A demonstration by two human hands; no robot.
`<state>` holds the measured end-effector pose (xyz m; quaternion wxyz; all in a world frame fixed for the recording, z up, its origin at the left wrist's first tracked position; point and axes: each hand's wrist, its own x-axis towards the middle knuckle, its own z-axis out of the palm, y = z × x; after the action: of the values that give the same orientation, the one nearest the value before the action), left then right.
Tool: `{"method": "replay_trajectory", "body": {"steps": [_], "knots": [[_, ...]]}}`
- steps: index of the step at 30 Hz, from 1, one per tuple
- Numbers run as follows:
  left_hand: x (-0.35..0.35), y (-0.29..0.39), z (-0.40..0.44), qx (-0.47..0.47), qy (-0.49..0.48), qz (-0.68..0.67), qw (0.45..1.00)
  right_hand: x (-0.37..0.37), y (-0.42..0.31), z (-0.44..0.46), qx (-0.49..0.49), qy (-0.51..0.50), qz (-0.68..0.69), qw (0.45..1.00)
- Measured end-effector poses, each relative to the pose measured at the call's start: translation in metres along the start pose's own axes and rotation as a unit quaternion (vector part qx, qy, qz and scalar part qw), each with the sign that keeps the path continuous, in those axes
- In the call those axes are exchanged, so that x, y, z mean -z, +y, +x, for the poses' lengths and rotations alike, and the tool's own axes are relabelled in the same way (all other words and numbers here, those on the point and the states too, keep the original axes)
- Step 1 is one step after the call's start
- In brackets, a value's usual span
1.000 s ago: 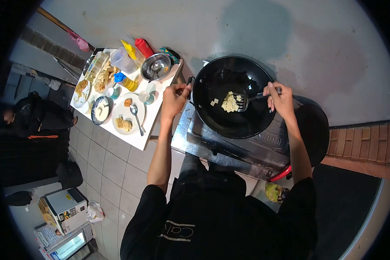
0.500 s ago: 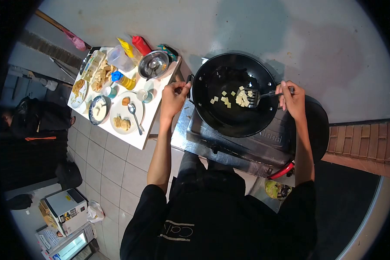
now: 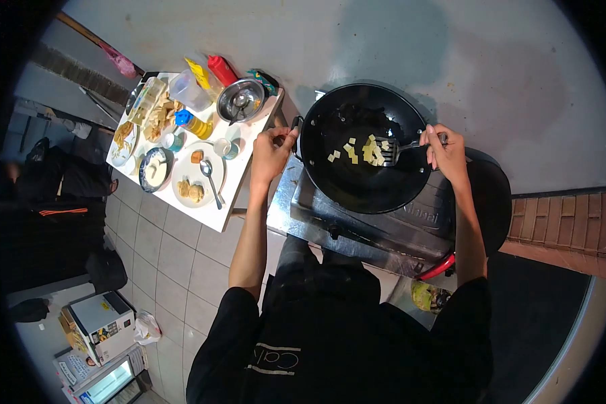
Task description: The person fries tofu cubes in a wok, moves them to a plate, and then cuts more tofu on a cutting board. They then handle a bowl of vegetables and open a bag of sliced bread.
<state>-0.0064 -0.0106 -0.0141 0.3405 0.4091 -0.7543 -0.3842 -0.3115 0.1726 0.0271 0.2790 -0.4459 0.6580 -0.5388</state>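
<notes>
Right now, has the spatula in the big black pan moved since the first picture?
Yes. The spatula has moved to the person's right: it is farther right of the stove's front knob than before.

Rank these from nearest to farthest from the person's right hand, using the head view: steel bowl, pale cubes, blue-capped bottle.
1. Pale cubes: left of the right hand, in the wok.
2. Steel bowl: farther left, on the white table.
3. Blue-capped bottle: beyond the bowl, on the same table.
</notes>
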Motion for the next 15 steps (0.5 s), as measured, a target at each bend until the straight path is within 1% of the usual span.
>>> {"method": "replay_trajectory", "body": {"steps": [6, 15], "knots": [[0.000, 0.001, 0.000, -0.004, 0.000, 0.002, 1.000, -0.009, 0.007, 0.002, 0.025, -0.017, 0.026, 0.999], [-0.002, -0.001, -0.001, -0.009, 0.012, 0.005, 1.000, -0.025, 0.010, 0.003, 0.030, -0.023, 0.081, 0.996]]}}
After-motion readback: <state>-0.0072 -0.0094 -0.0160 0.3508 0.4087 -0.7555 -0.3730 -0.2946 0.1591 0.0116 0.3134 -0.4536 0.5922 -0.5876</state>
